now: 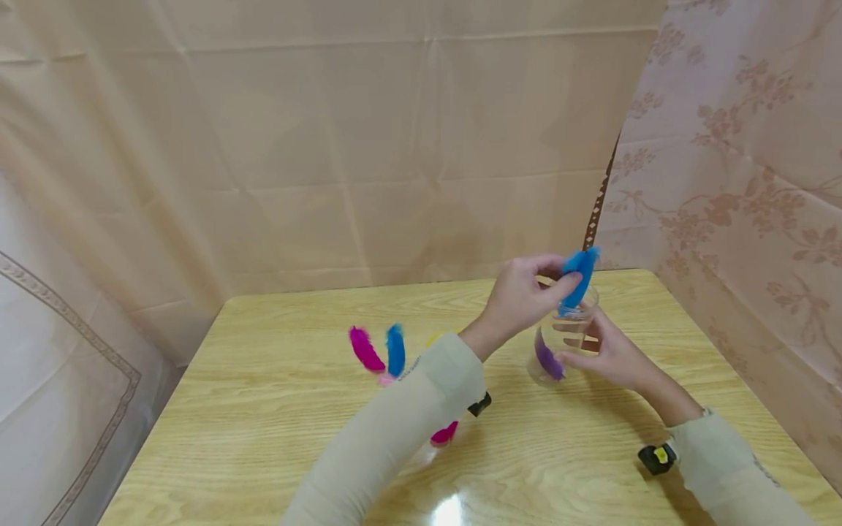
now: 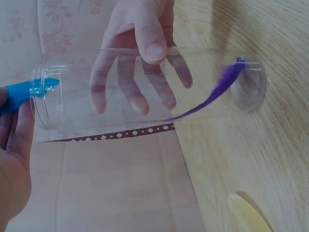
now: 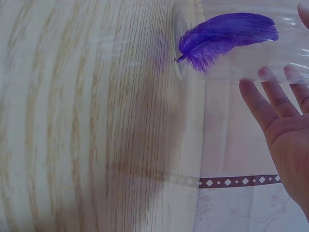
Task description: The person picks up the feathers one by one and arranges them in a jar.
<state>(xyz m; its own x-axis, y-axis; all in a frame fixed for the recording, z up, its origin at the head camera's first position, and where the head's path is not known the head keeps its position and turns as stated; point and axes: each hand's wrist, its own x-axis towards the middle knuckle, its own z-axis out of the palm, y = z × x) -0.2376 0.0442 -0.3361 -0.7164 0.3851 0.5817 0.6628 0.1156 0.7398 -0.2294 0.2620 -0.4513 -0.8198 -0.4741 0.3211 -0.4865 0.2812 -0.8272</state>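
Observation:
My left hand (image 1: 524,298) pinches a bright blue feather (image 1: 577,281) between thumb and fingers at the mouth of a clear jar (image 1: 541,371). In the left wrist view the feather's tip (image 2: 47,85) lies just inside the threaded neck. My right hand (image 1: 615,352) grips the jar round its side, the thumb opposite the fingers, which show through the clear wall in the left wrist view. The jar leans, its mouth up and toward the right in the head view. Inside, near its base, a purple feather (image 3: 227,38) rests curved along the wall.
A magenta feather (image 1: 365,351) and another blue feather (image 1: 395,351) lie left on the wooden table (image 1: 263,409). A yellow feather (image 1: 434,337), a pale pink one (image 1: 386,380) and a second magenta one (image 1: 444,434) are partly hidden by my left sleeve. Curtains hang behind and beside the table.

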